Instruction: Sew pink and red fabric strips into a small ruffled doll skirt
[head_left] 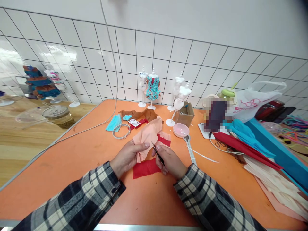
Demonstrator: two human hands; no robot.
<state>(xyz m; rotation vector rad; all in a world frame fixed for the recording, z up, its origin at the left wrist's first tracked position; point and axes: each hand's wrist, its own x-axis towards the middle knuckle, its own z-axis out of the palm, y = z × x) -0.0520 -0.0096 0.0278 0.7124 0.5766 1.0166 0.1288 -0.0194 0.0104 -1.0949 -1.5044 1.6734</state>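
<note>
Left hand (126,155) pinches peach cloth (147,133) at its lower left, thumb on top and fingers closed behind, cloth held up over mid-table; right hand (172,162) is curled closed round a dark pointed tool (159,156), tip by the cloth's lower right edge, contact unclear. Red cloth (145,169) lies just beneath, while pink bowl (181,130) and grey utensil (191,149) crowd the right hand's far and outer side. Bare orange tabletop (81,150) gives the left forearm room toward the left edge; the metal-trimmed near edge (144,227) runs below both sleeves.
</note>
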